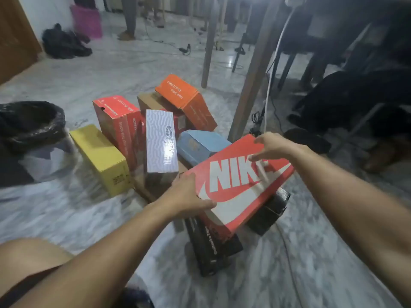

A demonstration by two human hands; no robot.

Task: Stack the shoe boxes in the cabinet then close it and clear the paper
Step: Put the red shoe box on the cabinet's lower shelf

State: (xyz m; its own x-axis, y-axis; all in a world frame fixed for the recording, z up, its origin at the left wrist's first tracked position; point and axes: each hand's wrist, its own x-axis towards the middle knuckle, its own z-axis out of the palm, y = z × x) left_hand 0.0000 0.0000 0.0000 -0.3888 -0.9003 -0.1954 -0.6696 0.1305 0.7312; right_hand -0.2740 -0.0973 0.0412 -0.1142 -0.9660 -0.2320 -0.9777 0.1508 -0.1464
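The person is working at the first step: gathering boxes for stacking. No cabinet is showing anywhere in the frame, nor any paper that I can be sure of, so both later steps are lying ahead.

The Nike box (pixel 240 185) is sitting at centre right of the frame, tilted, resting on top of two black boxes (pixel 213 245). The left hand (pixel 189 196) is gripping its near-left corner, thumb lying on the lid and fingers hidden round the side. The right hand (pixel 270 145) is hovering at the far corner with fingers spread; whether they are touching the lid I cannot tell.

The next move is probably calling for the right hand to close on that far edge so the box is lifting level, lid held down.

Room is tight on the left: a blue box (pixel 200 145) is sitting just beside the Nike box's far-left edge, a white box (pixel 161 143) just left of that, then a red box (pixel 117 123), a yellow box (pixel 100 158) and an orange box (pixel 186 98) further up. A table leg (pixel 251 85) is standing just behind the far corner. The bare floor (pixel 311 252) at lower right is offering the freest way out.
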